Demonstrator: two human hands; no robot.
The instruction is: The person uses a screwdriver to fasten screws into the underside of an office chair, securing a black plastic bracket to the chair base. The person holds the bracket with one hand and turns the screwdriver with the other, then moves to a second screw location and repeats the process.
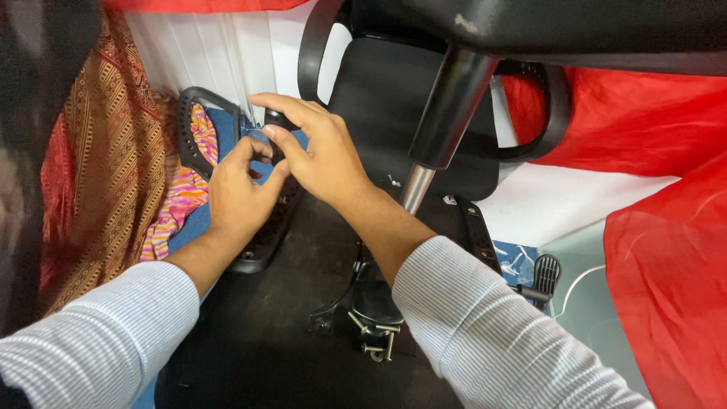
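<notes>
We've got the chair flipped, so our left hand pinches the armrest bracket steady while our right hand grips the black knob.

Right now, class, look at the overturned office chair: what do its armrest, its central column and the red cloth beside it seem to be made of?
armrest: probably moulded black plastic, matt, with rows of small holes along the loop.
central column: likely metal; the lower stretch is bright and mirror-like, while the upper sleeve is black with a dull sheen.
red cloth: thin woven fabric, slightly glossy, falling in soft folds.
</notes>
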